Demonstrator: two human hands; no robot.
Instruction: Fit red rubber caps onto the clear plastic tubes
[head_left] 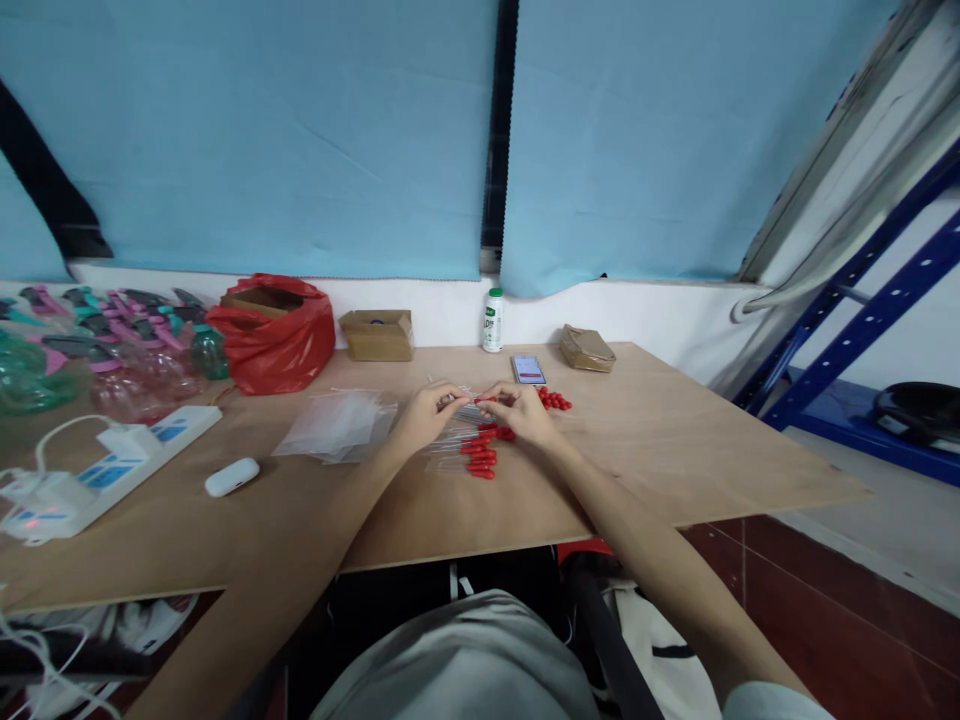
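Note:
Above the middle of the table, my left hand [429, 414] and my right hand [527, 411] meet, both with fingers pinched. Between their fingertips is a dropper [478, 401] with a clear thin tube and a red bulb. The left fingers are at the tube side, the right ones at the red end; the exact grip is partly hidden. Just below the hands lie several droppers [480, 458], their red bulbs pointing right. Beyond my right hand is a cluster of loose red bulbs [556, 400]. Clear plastic bags [330, 425] lie flat to the left of my left hand.
On the left stand a power strip [124, 470], a white earbud case [232, 477], several spray bottles [142, 360] and a red plastic bag [277, 345]. Along the back are a cardboard box [377, 337], a white bottle [493, 322], a phone [528, 370] and a brown package [587, 348].

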